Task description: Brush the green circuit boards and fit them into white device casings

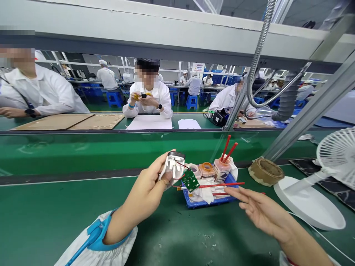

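Silver housing [175,165] sits in our raised left hand [149,188], fingers curled around it, one green circuit board [190,180] joined by red wires. Our right hand [256,208] reaches to the blue tray [195,204], fingers extended, loosely parted, empty, near four red sticks [231,152]: two upright, two lying.

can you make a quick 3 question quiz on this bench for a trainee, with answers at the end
1. Multiple choice: what does the left hand hold?
a) a tape roll
b) a housing
c) a bottle
2. True or false: in the picture, the fan stands to the right of the blue tray.
3. Fill in: the circuit board next to the housing is mainly ____ in colour.

Key: 1. b; 2. true; 3. green.
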A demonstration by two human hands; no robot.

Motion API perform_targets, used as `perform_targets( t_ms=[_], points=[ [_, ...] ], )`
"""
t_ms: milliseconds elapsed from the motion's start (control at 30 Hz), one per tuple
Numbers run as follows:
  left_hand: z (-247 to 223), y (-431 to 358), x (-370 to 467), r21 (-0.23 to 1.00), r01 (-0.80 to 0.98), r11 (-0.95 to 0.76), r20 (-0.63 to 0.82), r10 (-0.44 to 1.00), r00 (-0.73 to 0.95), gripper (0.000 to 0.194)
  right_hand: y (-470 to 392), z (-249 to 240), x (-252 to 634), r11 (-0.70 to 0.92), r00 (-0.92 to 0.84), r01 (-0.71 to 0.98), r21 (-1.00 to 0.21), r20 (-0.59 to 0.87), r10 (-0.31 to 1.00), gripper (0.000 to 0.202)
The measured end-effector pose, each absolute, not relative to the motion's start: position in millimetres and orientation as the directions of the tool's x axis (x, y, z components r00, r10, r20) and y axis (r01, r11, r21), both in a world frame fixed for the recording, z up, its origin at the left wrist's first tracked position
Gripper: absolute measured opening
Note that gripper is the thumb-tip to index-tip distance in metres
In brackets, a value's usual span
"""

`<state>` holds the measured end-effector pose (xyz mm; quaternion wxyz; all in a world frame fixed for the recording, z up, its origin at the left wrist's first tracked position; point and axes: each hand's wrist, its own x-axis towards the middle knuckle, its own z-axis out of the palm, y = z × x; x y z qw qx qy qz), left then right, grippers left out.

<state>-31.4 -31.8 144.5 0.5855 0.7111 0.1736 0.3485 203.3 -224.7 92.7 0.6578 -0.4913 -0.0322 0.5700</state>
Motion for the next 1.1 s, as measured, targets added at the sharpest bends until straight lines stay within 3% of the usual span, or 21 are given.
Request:
perform_targets(
  t_ms=[100, 200, 333, 433, 600, 800, 967, 1100],
  points=[
    [143.8, -37.4, -31.9, 0.914, -0.144, -0.38, 0.353, 0.569, 0.743, 0.045, -217.8, 101.0, 190.1, -0.087, 0.279, -0.627, -0.774, -0.328, 0.903, 0.023],
    [140.8, -41.8, -31.9, 0.831, -0.165, -0.532, 0.45, 0.468, 0.76, 0.047, -194.5, 111.0, 170.4, -0.012, 0.138, -0.479, -0.878, -0.088, 0.987, 0.038],
    [133.6, -42.4, -33.4, 0.599, -0.176, -0.781, 0.611, 0.304, 0.731, 0.06, -165.3, 116.3, 154.0, -0.037, -0.231, -0.373, -0.927, 0.054, 0.972, 0.043],
    [128.3, -39.9, -33.0, 0.539, -0.166, -0.826, 0.666, 0.298, 0.684, 0.071, -156.7, 113.4, 151.6, -0.018, -0.32, -0.388, -0.922, 0.117, 0.94, 0.046],
    [125.8, -36.9, -24.2, 0.357, -0.216, -0.909, 0.748, 0.14, 0.649, 0.081, -156.4, 112.9, 150.7, -0.025, -0.258, -0.371, -0.928, 0.078, 0.963, 0.047],
    [128.8, -34.2, -16.4, 0.447, 0.042, -0.894, 0.675, 0.368, 0.64, 0.047, -155.7, 123.4, 129.6, 0.058, 0.043, -0.083, -0.995, 0.055, 0.998, 0.031],
    [132.0, -27.0, -17.0, 0.518, 0.123, -0.847, 0.69, 0.498, 0.524, 0.028, -153.0, 117.8, 106.3, 0.093, 0.109, -0.073, -0.993, 0.085, 0.99, 0.027],
    [129.5, -29.4, -16.5, 0.476, 0.111, -0.872, 0.751, 0.469, 0.465, 0.027, -148.5, 112.3, 92.1, 0.181, 0.336, -0.014, -0.983, 0.166, 0.927, 0.045]
  ],
)
